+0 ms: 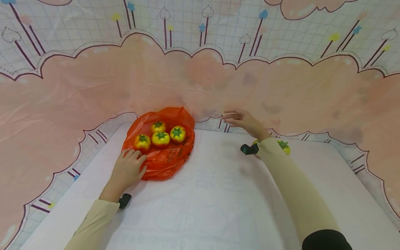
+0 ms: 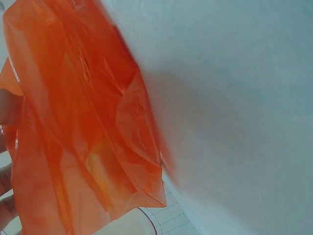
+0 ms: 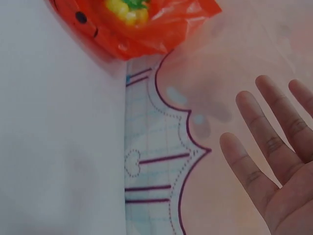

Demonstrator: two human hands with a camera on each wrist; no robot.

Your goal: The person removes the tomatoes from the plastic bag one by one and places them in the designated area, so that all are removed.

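Observation:
An orange-red plastic bag (image 1: 168, 158) stands at the back left of the white table, its mouth spread wide. Several shiny yellow tomatoes (image 1: 160, 139) with green star-shaped tops lie inside it. My left hand (image 1: 128, 168) grips the bag's near left rim, fingers over the edge and thumb lower down. In the left wrist view the bag (image 2: 83, 117) covers much of that hand, leaving only fingertips (image 2: 7, 183) at the left edge. My right hand (image 1: 240, 119) hovers over the table's back edge, right of the bag. Its fingers (image 3: 264, 132) are spread and hold nothing.
On the right of the white table (image 1: 203, 208), another yellow tomato (image 1: 284, 147) with a green top shows beside my right sleeve. A second yellow bit (image 1: 255, 142) is mostly hidden by that forearm. A pink patterned cloth (image 1: 200, 83) hangs behind the table.

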